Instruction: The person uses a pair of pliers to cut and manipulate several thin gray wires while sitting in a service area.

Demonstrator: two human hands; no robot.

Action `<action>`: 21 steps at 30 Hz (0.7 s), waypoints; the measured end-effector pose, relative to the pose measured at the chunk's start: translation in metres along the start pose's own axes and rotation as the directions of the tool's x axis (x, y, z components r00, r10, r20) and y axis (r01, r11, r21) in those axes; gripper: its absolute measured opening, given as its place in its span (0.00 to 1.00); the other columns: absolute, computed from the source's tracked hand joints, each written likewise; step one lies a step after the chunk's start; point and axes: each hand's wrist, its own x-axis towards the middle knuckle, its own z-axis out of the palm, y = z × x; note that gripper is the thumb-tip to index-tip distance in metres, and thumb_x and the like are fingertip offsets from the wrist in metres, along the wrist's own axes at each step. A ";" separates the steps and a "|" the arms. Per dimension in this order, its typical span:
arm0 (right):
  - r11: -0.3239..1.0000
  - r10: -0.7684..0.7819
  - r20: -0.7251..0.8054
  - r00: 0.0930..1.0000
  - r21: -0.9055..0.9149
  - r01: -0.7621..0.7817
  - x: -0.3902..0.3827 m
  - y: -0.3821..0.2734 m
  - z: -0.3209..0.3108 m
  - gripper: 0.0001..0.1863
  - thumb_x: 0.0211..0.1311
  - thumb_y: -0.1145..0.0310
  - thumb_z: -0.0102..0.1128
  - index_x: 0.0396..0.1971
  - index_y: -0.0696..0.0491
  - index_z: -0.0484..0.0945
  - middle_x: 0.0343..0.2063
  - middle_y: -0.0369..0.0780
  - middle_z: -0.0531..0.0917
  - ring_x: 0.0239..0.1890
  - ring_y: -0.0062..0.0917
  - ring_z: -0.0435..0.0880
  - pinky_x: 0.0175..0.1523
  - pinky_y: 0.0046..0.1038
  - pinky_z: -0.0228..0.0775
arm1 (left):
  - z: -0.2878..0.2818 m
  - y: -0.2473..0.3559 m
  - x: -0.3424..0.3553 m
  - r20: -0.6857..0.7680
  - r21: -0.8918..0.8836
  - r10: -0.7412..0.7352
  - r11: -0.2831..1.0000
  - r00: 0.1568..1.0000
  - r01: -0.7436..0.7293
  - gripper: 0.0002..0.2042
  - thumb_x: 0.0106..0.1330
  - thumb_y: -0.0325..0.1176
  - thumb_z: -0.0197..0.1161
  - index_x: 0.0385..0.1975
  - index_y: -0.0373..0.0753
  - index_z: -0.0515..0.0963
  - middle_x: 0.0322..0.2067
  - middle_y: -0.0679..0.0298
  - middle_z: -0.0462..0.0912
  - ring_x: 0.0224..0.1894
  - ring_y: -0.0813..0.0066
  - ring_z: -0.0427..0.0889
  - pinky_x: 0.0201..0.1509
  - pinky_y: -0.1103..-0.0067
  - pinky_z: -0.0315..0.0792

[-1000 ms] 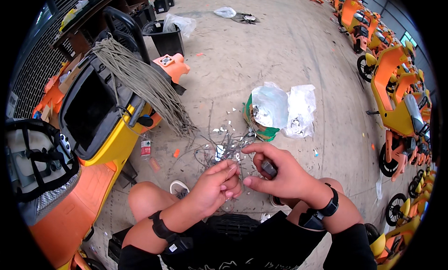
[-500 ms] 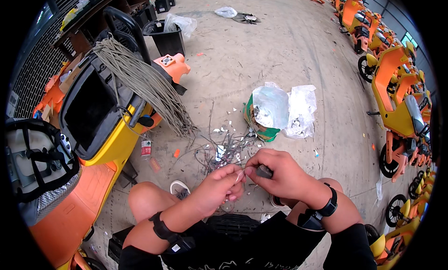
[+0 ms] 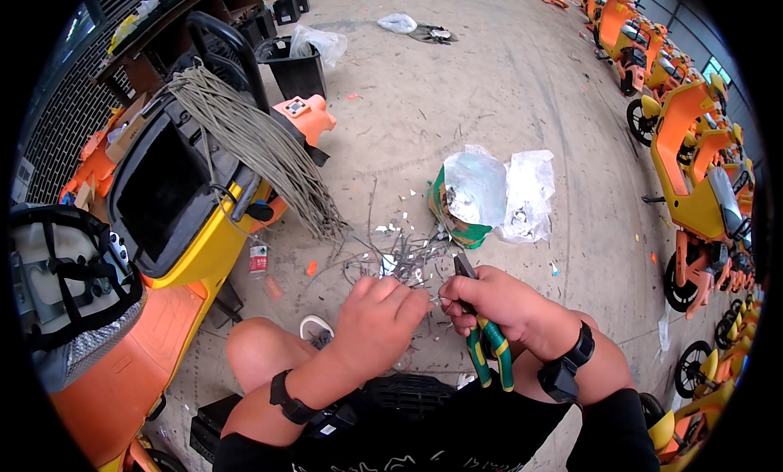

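Note:
My right hand [image 3: 502,305] is wrapped round a pair of pliers [image 3: 486,348]. Their dark jaws point up past the thumb, and the green and yellow handles hang below the palm. My left hand [image 3: 379,321] is closed with its back upward, its fingertips almost meeting my right thumb. A thin pale strand [image 3: 436,300], perhaps wire, shows between the two hands; most of it is hidden by the fingers. Beyond my hands, a tangled heap of wire scraps [image 3: 400,258] lies on the floor with white bits among it.
A green sack [image 3: 465,235] with a pale opening stands ahead beside clear plastic wrapping [image 3: 528,196]. On the left, a bundle of grey cable [image 3: 253,146] hangs over a yellow and orange scooter [image 3: 196,264]. Parked scooters [image 3: 689,162] line the right; a black bin [image 3: 300,74] stands farther back.
My left hand has rolled over so its back faces up. In my right hand the pliers have turned, bringing the handles into sight below and the jaws upward.

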 end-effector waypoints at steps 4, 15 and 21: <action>0.994 -0.083 -0.034 0.996 -0.067 0.081 0.001 0.000 0.000 0.11 0.64 0.68 0.56 0.28 0.61 0.76 0.19 0.36 0.75 0.18 0.19 0.70 0.28 0.24 0.67 | 0.003 -0.002 -0.001 0.001 -0.042 -0.034 0.999 0.999 0.034 0.06 0.60 0.30 0.66 0.33 0.37 0.77 0.22 0.67 0.74 0.28 0.71 0.73 0.34 0.73 0.67; 0.221 -0.838 0.186 0.514 -0.744 0.630 -0.003 0.000 -0.005 0.12 0.62 0.70 0.64 0.46 0.54 0.79 0.34 0.42 0.83 0.38 0.34 0.84 0.44 0.29 0.74 | -0.005 -0.010 -0.004 0.659 -0.743 -0.491 -0.306 0.571 0.595 0.11 0.73 0.36 0.55 0.34 0.35 0.74 0.19 0.73 0.65 0.23 0.81 0.65 0.32 0.82 0.64; 0.324 -0.774 0.227 0.591 -0.659 0.678 -0.005 -0.002 -0.011 0.10 0.61 0.71 0.65 0.42 0.55 0.80 0.36 0.43 0.84 0.39 0.34 0.84 0.45 0.30 0.74 | -0.007 -0.007 -0.001 0.706 -0.708 -0.378 -0.354 0.599 0.611 0.10 0.74 0.35 0.54 0.34 0.35 0.74 0.18 0.73 0.63 0.24 0.79 0.65 0.33 0.80 0.64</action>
